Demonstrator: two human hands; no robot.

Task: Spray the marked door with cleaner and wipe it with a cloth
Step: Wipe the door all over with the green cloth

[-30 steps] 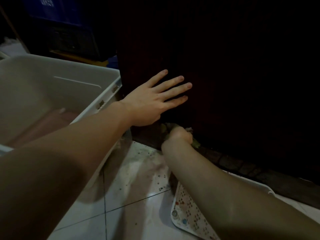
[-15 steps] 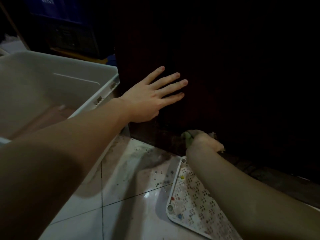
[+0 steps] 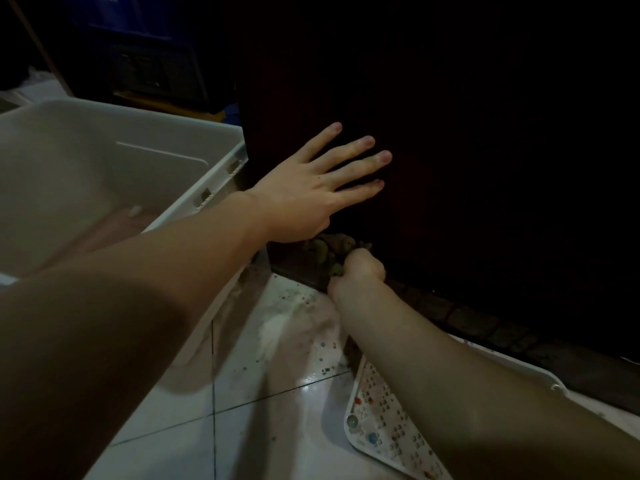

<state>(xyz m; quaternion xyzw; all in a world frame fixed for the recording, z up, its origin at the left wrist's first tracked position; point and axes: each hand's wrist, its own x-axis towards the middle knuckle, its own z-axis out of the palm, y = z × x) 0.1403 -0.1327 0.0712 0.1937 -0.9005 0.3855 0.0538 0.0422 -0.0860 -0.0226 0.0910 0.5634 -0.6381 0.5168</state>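
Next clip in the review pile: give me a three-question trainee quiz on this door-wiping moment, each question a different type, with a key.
1. True or false: the left hand lies flat on the dark door with its fingers spread.
2. Multiple choice: where on the door is the cloth being worked? A) near the top B) at mid height C) along the bottom edge, just above the tiled floor
3. Fill in: the right hand grips the ____.

Key: 1 true; 2 C; 3 cloth. The white bin stands left of the door, and a white perforated tray lies on the floor under the right forearm.
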